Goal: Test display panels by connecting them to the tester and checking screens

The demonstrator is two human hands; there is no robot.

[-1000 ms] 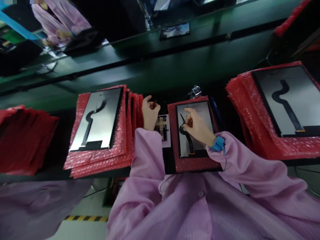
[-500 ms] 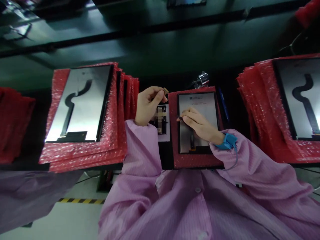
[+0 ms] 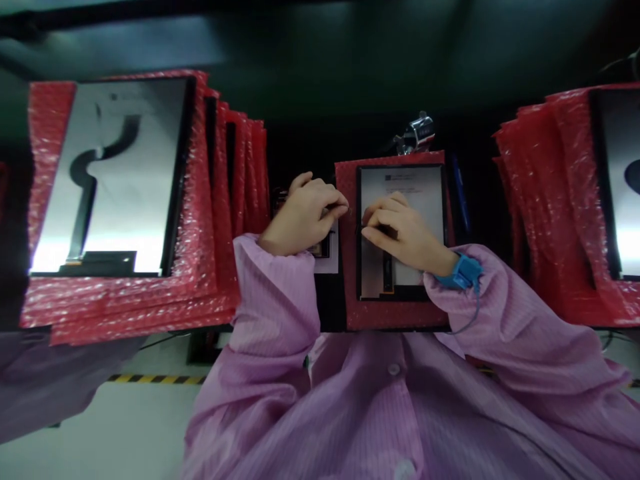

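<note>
A display panel (image 3: 420,193) lies grey side up on red bubble wrap (image 3: 353,313) in front of me. My right hand (image 3: 403,230) rests over its left half with curled fingers, closed on the dark flex cable (image 3: 388,273); the cable's upper part is hidden beneath the hand. Just left of the panel, my left hand (image 3: 313,215) is closed, thumb and fingertips pinched above the wrap's left edge. What it pinches is too small to make out. Under that hand is a white sheet with dark parts (image 3: 327,263), mostly covered.
A stack of red bubble-wrap sleeves (image 3: 200,287) with a display panel (image 3: 135,213) on top stands at left. Another red stack (image 3: 555,220) is at right. A blue pen (image 3: 461,193) and a shiny metal object (image 3: 420,133) lie near the panel.
My left hand has turned over, palm down, and moved slightly right and lower; the small gold-brown piece at its fingertips no longer shows. My right hand's fingers have curled more. The view has shifted.
</note>
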